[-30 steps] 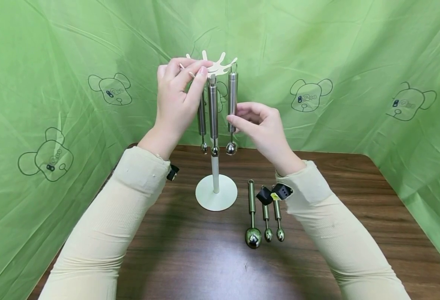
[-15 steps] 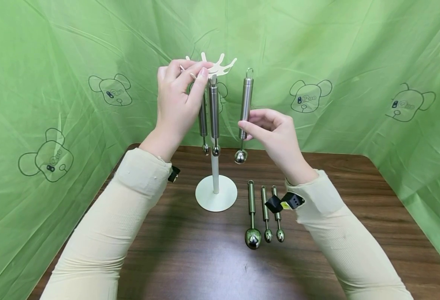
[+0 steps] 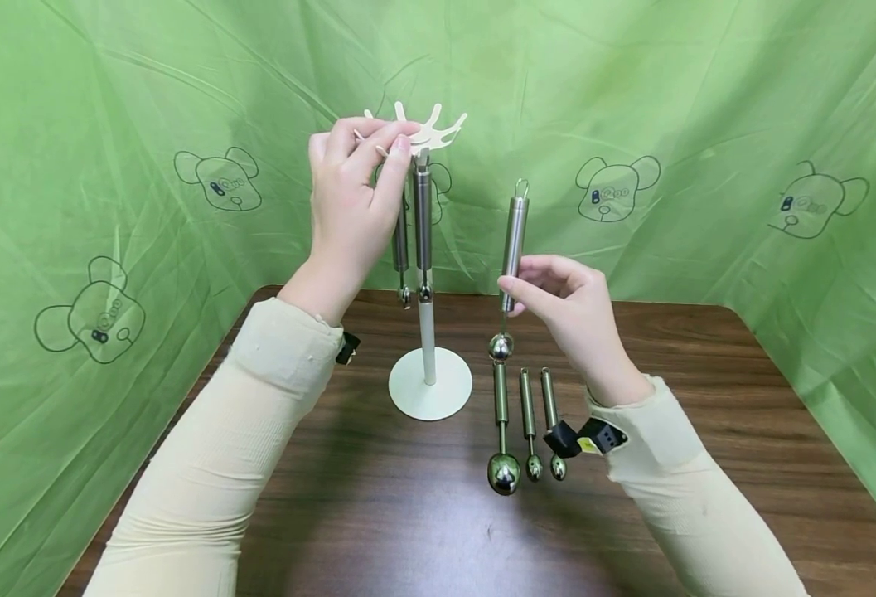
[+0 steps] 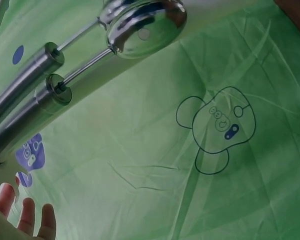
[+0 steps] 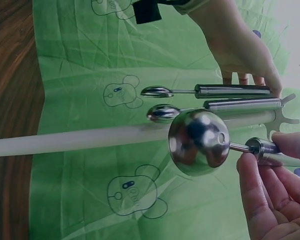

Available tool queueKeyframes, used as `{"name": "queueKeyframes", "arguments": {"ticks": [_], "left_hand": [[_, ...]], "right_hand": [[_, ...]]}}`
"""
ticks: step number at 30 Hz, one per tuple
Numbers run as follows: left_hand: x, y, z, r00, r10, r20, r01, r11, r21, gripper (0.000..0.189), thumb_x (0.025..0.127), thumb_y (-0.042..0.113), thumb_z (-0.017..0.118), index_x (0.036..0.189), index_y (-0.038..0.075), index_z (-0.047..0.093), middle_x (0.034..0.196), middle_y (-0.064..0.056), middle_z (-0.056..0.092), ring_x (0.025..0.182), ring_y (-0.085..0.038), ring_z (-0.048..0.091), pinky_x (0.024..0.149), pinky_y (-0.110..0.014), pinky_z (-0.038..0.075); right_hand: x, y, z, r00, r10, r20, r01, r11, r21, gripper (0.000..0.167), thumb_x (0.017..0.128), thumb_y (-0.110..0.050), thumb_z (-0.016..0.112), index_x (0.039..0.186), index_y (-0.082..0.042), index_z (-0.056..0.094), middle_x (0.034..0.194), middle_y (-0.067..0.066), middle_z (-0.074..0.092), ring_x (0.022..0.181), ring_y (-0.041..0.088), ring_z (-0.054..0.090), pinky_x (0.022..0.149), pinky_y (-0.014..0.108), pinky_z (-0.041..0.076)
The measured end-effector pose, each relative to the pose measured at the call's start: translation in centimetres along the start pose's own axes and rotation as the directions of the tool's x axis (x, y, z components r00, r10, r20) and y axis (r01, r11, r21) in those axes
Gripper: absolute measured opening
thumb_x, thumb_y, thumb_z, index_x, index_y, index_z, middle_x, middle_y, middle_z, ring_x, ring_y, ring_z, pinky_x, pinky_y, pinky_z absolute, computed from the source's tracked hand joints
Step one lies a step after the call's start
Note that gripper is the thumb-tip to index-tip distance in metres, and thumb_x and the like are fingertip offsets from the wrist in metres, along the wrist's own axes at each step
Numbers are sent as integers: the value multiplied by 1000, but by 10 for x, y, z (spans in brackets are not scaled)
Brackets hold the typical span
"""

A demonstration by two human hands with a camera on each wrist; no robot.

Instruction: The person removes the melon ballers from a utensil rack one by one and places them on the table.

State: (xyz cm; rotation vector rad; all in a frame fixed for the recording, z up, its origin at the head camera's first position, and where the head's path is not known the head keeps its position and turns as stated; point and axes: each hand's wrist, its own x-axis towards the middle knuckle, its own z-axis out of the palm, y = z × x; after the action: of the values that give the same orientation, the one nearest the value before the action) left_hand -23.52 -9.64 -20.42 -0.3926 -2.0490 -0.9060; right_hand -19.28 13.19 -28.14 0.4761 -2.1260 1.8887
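In the head view my left hand (image 3: 355,178) pinches the pale hook top (image 3: 432,133) of a white stand (image 3: 428,332) between thumb and fingers. Two steel melon ballers, a nearer one (image 3: 423,220) and a farther one (image 3: 400,240), hang from its hooks; both show large in the left wrist view. To the right of the stand my right hand (image 3: 568,319) pinches another melon baller (image 3: 515,240) by the lower handle, ring up and bowl down. The right wrist view shows that baller's round bowl (image 5: 199,142) in front of the stand's pole, with fingers at the handle.
Three more ballers lie on the wooden table (image 3: 348,497) below my right hand: a large one (image 3: 504,473) and two smaller ones, the middle (image 3: 529,414) and the right (image 3: 549,398). Green cloth (image 3: 706,99) encloses the table at the back and sides.
My right hand has taken the melon baller off the stand's right-hand hook and moved it right and down. My left hand stays at the hook top.
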Motion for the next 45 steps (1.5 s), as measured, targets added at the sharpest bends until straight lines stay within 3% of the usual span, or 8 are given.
{"name": "queueKeyframes", "arguments": {"ticks": [6,15,23,34,45], "left_hand": [[0,2,1,1000,-20,-1,20,1000,1,32,102,31,48,118,22,74,124,-2,60,115,-21,42,87,-33,42],[-1,4,3,999,-41,5,41,999,4,33,102,33,46,120,24,73,126,0,58,117,-20,41,81,-34,44],[-3,5,5,998,-55,5,55,998,5,33,102,35,46,121,26,72,127,1,58,117,-19,41,79,-34,44],[-3,4,4,998,-65,-4,65,998,0,33,102,35,46,120,25,73,126,1,57,117,-19,41,79,-34,43],[-3,3,4,998,-56,-16,57,998,1,33,102,34,47,119,24,73,125,-1,58,116,-21,42,80,-34,42]], "right_hand": [[-14,13,-4,1000,21,-7,-21,1000,-14,30,87,-9,74,111,7,67,82,-11,71,63,11,67,66,26,57],[-31,30,-14,994,98,-48,-97,995,4,25,87,-9,75,109,2,69,81,-9,71,61,9,67,67,28,58],[-44,40,-22,988,133,-73,-131,991,28,15,87,-6,74,97,-17,72,81,-10,70,61,10,67,65,27,58],[-68,57,-25,981,165,-97,-164,986,17,15,86,-5,75,98,-14,72,81,-10,70,61,7,66,68,24,57],[-90,71,-32,954,243,-175,-248,969,-3,15,85,-5,75,100,-7,73,80,-10,71,60,10,67,66,24,56]]}}
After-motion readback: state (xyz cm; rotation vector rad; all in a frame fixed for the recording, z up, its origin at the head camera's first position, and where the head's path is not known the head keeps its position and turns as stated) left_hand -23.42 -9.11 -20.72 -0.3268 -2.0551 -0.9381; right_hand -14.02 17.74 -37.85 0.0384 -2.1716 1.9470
